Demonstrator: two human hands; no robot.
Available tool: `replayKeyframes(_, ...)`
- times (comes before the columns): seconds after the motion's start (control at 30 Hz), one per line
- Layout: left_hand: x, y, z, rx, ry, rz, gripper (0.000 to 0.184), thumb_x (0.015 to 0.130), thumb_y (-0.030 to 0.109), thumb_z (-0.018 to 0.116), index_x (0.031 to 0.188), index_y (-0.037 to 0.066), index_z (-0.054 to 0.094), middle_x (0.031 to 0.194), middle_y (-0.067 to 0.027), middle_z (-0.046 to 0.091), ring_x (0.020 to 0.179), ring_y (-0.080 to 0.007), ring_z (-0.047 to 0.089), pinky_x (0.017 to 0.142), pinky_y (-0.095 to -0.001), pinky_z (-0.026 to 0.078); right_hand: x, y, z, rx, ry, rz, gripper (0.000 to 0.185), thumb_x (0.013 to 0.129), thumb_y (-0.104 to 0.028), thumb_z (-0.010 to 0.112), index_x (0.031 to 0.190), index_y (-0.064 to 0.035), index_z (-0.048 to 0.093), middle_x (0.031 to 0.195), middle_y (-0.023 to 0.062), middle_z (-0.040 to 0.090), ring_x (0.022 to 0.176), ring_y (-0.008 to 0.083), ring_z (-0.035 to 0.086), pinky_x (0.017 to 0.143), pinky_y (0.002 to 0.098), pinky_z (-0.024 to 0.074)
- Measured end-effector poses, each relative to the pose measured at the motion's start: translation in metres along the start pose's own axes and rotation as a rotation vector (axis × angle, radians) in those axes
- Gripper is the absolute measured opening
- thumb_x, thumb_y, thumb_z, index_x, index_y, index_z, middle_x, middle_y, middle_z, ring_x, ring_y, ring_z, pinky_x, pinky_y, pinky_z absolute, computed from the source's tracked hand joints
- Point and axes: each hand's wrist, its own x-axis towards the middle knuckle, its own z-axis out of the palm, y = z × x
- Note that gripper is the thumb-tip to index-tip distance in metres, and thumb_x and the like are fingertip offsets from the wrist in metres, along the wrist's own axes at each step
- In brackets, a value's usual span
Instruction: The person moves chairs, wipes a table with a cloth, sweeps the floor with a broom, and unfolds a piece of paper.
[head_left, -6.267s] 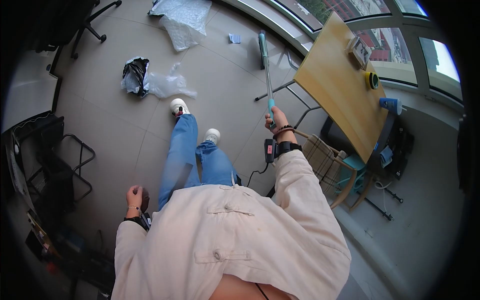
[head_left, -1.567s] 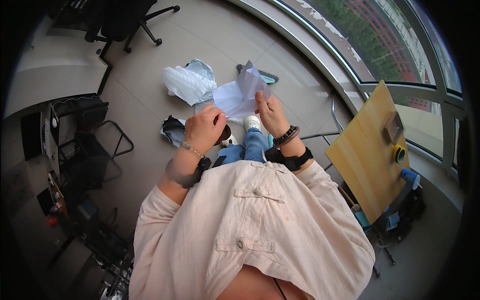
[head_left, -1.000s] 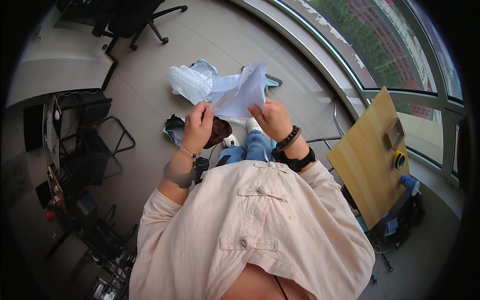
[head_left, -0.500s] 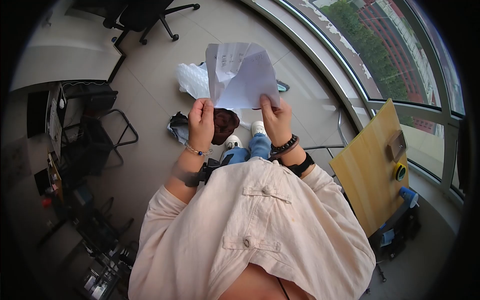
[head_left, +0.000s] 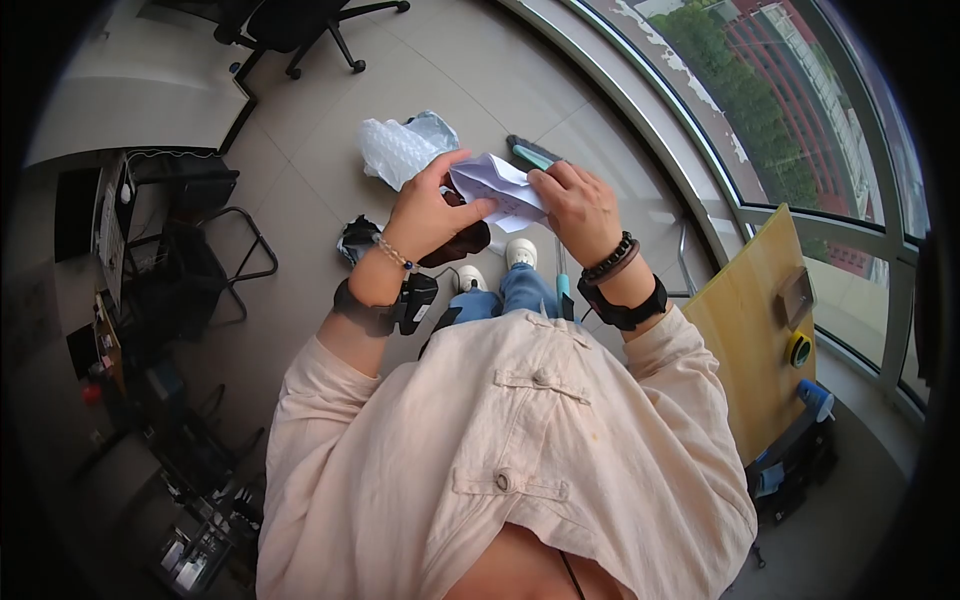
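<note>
A white sheet of paper (head_left: pixel 505 192), creased and partly folded with faint writing on it, is held up between both hands above the floor. My left hand (head_left: pixel 432 212) grips its left side, thumb on the near face and fingers behind. On the right edge, my right hand (head_left: pixel 580 208) pinches the paper between thumb and curled fingers. Beneath the hands lie a clear bubble-wrap bag (head_left: pixel 393 150), a dark brown bundle (head_left: pixel 465 240) partly hidden by my left hand, and a brush with a teal handle (head_left: pixel 533 153).
A wooden board table (head_left: pixel 745 350) at the right carries a brown box (head_left: pixel 795 297), a yellow-black tape roll (head_left: pixel 799 349) and a blue cup (head_left: pixel 816 399). Windows line the upper right. Desks and black chairs (head_left: pixel 200 265) stand at the left. A crumpled dark bag (head_left: pixel 357 240) lies near my feet.
The paper has gone from spread open and upright to folded smaller and lower. My hands have come nearer each other around it, and more of the brush shows.
</note>
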Motion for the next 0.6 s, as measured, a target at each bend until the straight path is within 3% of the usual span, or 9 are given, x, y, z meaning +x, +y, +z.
replayKeyframes(0.07, 0.001, -0.012, 0.003, -0.113, -0.187, -0.17, 0.055, 0.066, 0.019, 0.066, 0.113, 0.001, 0.045, 0.076, -0.0101, 0.061, 0.067, -0.0143, 0.058, 0.065, -0.0247, 0.046, 0.001, 0.0, -0.004, 0.041, 0.05, 0.021, 0.021, 0.067, -0.005, 0.053, 0.087, -0.0093, 0.053, 0.069, 0.0036, 0.049, 0.065, 0.0187, 0.053, 0.057, 0.0287, 0.0434)
replayKeyframes(0.1, -0.001, -0.004, 0.002, -0.225, -0.174, -0.261, 0.045, 0.067, 0.008, 0.061, 0.11, 0.001, 0.048, 0.075, -0.0086, 0.061, 0.065, -0.0127, 0.057, 0.064, -0.0238, 0.046, 0.0, 0.0, -0.005, 0.085, 0.1, 0.043, 0.022, 0.068, -0.003, 0.053, 0.089, -0.0088, 0.053, 0.069, 0.0044, 0.05, 0.064, 0.0193, 0.053, 0.056, 0.029, 0.0435)
replayKeyframes(0.13, -0.003, -0.002, 0.002, -0.224, -0.179, -0.262, 0.045, 0.067, 0.008, 0.061, 0.11, 0.001, 0.048, 0.075, -0.0086, 0.061, 0.065, -0.0127, 0.057, 0.064, -0.0238, 0.046, -0.001, 0.001, -0.005, 0.085, 0.099, 0.048, 0.022, 0.068, -0.003, 0.053, 0.089, -0.0088, 0.053, 0.069, 0.0044, 0.05, 0.064, 0.0193, 0.053, 0.056, 0.029, 0.0435)
replayKeyframes(0.23, -0.009, -0.003, -0.002, -0.332, -0.08, -0.376, 0.034, 0.069, 0.001, 0.057, 0.102, -0.002, 0.053, 0.074, -0.0063, 0.06, 0.064, -0.0084, 0.054, 0.06, -0.0221, 0.044, -0.002, 0.008, -0.004, 0.191, 0.416, 0.259, 0.018, 0.071, -0.002, 0.056, 0.089, -0.0058, 0.053, 0.066, 0.0088, 0.053, 0.057, 0.0223, 0.054, 0.052, 0.0293, 0.0434)
replayKeyframes(0.33, -0.016, -0.006, 0.001, -0.48, -0.063, -0.414, 0.034, 0.069, 0.0, 0.056, 0.103, -0.005, 0.051, 0.077, -0.0064, 0.06, 0.066, -0.0092, 0.054, 0.061, -0.0223, 0.044, -0.008, 0.019, 0.003, 0.293, 0.58, 0.441, 0.012, 0.074, -0.002, 0.055, 0.085, -0.0033, 0.052, 0.064, 0.0099, 0.054, 0.055, 0.0215, 0.054, 0.05, 0.0271, 0.043)
replayKeyframes(0.4, -0.021, -0.009, -0.001, -0.511, -0.062, -0.456, 0.029, 0.07, 0.0, 0.055, 0.099, -0.007, 0.052, 0.08, -0.0069, 0.06, 0.068, -0.0105, 0.055, 0.063, -0.0227, 0.044, -0.011, 0.027, 0.004, 0.593, 0.674, 0.696, 0.007, 0.079, -0.007, 0.054, 0.08, -0.001, 0.051, 0.061, 0.0038, 0.053, 0.054, 0.0076, 0.051, 0.049, 0.021, 0.0394)
replayKeyframes(0.47, -0.029, -0.013, -0.003, -0.609, -0.024, -0.503, 0.026, 0.072, 0.002, 0.056, 0.097, -0.003, 0.054, 0.087, -0.0072, 0.059, 0.075, -0.0113, 0.055, 0.069, -0.0243, 0.045, -0.014, 0.049, 0.006, 0.751, 0.826, 0.742, 0.009, 0.08, -0.009, 0.054, 0.08, -0.0006, 0.051, 0.063, 0.0003, 0.053, 0.055, 0.0041, 0.047, 0.049, 0.0185, 0.0369)
replayKeyframes(0.6, -0.04, -0.014, -0.008, -0.741, -0.072, -0.553, 0.022, 0.075, 0.007, 0.058, 0.095, 0.0, 0.056, 0.086, -0.0048, 0.059, 0.076, -0.0104, 0.055, 0.07, -0.0234, 0.044, -0.014, 0.058, 0.003, 1.077, 0.866, 0.877, 0.013, 0.08, -0.013, 0.055, 0.085, -0.0017, 0.052, 0.07, -0.0006, 0.053, 0.057, 0.0045, 0.045, 0.05, 0.0184, 0.0357)
